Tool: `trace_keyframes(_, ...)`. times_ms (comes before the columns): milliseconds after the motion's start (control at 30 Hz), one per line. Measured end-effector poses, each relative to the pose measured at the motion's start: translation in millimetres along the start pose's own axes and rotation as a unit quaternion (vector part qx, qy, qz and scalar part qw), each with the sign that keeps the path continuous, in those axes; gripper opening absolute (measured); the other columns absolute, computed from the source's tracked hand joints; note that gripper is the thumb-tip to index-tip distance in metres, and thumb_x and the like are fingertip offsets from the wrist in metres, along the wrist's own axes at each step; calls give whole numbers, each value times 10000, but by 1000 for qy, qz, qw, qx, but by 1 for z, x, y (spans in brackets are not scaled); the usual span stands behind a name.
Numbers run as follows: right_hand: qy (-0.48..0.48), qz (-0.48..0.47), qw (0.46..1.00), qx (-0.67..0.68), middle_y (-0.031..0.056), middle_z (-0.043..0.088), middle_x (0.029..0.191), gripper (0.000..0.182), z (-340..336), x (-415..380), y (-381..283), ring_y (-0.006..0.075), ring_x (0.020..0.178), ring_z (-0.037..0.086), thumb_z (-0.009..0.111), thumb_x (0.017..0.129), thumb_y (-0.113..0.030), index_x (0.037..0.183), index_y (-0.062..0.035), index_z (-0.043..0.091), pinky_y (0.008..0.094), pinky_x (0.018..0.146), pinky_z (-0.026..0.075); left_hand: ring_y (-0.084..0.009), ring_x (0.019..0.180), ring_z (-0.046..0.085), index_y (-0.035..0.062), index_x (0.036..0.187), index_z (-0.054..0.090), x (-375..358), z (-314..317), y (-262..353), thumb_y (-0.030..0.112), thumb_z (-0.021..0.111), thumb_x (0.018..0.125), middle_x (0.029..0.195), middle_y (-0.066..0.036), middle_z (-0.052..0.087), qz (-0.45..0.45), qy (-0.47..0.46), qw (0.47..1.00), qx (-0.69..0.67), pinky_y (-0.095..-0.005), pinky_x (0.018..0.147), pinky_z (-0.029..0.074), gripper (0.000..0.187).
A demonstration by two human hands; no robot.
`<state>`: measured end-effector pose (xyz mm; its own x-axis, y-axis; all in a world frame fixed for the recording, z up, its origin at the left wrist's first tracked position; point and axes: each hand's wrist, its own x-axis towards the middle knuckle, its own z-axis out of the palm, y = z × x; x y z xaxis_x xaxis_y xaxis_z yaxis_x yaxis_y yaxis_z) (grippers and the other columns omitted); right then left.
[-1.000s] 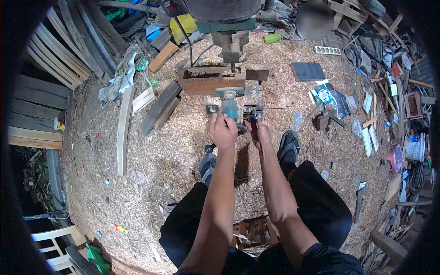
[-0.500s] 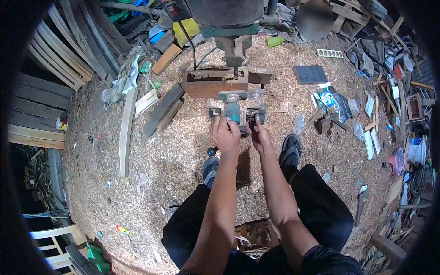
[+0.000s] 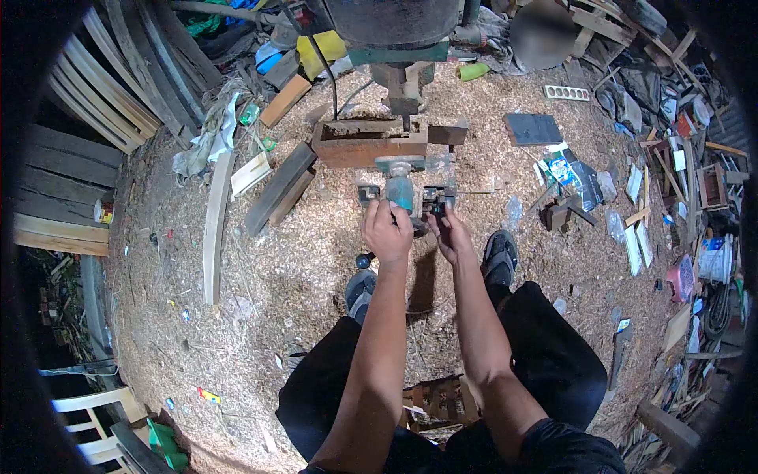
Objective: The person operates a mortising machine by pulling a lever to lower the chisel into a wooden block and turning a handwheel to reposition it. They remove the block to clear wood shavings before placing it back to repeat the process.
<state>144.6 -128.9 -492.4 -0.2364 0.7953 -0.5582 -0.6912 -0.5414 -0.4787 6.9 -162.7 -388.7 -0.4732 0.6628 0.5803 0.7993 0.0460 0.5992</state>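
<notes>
A floor-standing machine with a dark motor housing [image 3: 387,24] fills the top centre, its bit [image 3: 406,122] reaching down to a slotted wooden block [image 3: 367,150]. Below the block sits a green clamp body [image 3: 399,192] with metal slides beside it. My left hand [image 3: 387,233] is closed over a dark handwheel [image 3: 420,229], whose rim is mostly hidden. My right hand [image 3: 452,237] is at the right slide, thumb and fingers around a small black knob [image 3: 439,207]; the exact contact is hard to see.
Wood shavings [image 3: 260,347] cover the floor. Curved dark timbers [image 3: 278,189] and a long pale slat [image 3: 216,237] lie left of the machine. A dark flat block [image 3: 533,129] and scrap lie to the right. A black ball-ended lever [image 3: 364,261] sits near my left shoe [image 3: 361,292].
My right hand has shifted slightly right and its thumb has turned, showing more of the black knob. My left hand stays on the handwheel. The wooden block looks unmoved.
</notes>
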Motion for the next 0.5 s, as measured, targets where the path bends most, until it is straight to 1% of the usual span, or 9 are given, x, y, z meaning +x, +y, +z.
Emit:
trace_keyframes(33, -12, 4, 1000, -20, 169, 628, 1132, 473, -3, 2, -1, 257, 987, 645, 667, 930, -318, 1166, 77, 556, 353, 888, 546, -390, 695, 567, -6, 763, 602, -2, 1, -2, 118, 543, 833, 767, -177, 554, 1, 0, 1000, -2, -484, 639, 456, 155)
trace_keyframes(67, 21, -19, 999, -15, 153, 672, 977, 436, -4, 6, 3, 211, 846, 659, 740, 879, -288, 1030, 100, 611, 302, 729, 558, -390, 697, 568, -8, 771, 609, -2, 2, -4, 120, 543, 833, 770, -177, 556, 2, 0, 1000, -4, -483, 642, 457, 157)
trace_keyframes(167, 92, -49, 988, -113, 142, 676, 968, 461, -5, 20, 14, 204, 834, 666, 751, 871, -277, 1036, 126, 600, 295, 704, 541, -385, 698, 569, -12, 787, 619, -2, 2, -5, 123, 544, 836, 777, -176, 561, 4, 0, 1000, -2, -481, 650, 456, 162)
trace_keyframes(200, 138, -71, 973, -168, 144, 675, 797, 430, 1, 22, 14, 295, 714, 668, 736, 872, -229, 1109, 87, 567, 355, 725, 551, -383, 699, 568, -12, 791, 621, -1, 2, -3, 123, 544, 837, 779, -176, 562, 5, 1, 1000, 0, -480, 652, 455, 163)
trace_keyframes(300, 248, -337, 743, -523, 207, 653, 815, 457, 27, 4, 25, 344, 732, 650, 772, 826, -245, 1050, 84, 547, 390, 722, 521, -403, 659, 538, -14, 735, 571, 1, 1, 0, 100, 514, 855, 725, -186, 527, 4, 10, 1000, -27, -477, 608, 426, 175)
trace_keyframes(333, 260, -375, 711, -535, 249, 625, 836, 497, 19, 11, 35, 369, 776, 636, 797, 788, -266, 1019, 72, 515, 409, 755, 504, -403, 661, 539, -15, 736, 572, -3, -1, 1, 104, 511, 858, 729, -185, 530, 0, -1, 1000, -17, -478, 609, 427, 181)
trace_keyframes(433, 253, -407, 724, -496, 216, 619, 867, 518, 20, 14, 39, 344, 810, 630, 785, 804, -287, 1043, 75, 502, 406, 764, 500, -403, 667, 545, -18, 744, 579, 1, -2, 0, 115, 505, 865, 737, -184, 538, 3, -6, 1000, -3, -479, 614, 431, 195)
trace_keyframes(467, 180, -390, 774, -465, 180, 622, 888, 483, 15, 10, 34, 314, 825, 630, 738, 866, -313, 1038, 79, 514, 395, 748, 497, -402, 670, 547, -19, 751, 584, 2, 0, 1, 118, 504, 866, 739, -183, 539, 7, 0, 1000, -7, -479, 616, 432, 196)
trace_keyframes(500, 139, -307, 883, -326, 171, 625, 905, 471, 14, 7, 28, 300, 827, 630, 713, 890, -315, 1045, 85, 517, 382, 753, 500, -402, 672, 549, -19, 757, 589, 2, -1, 1, 121, 503, 867, 740, -183, 540, 11, 5, 1000, -11, -480, 618, 433, 199)
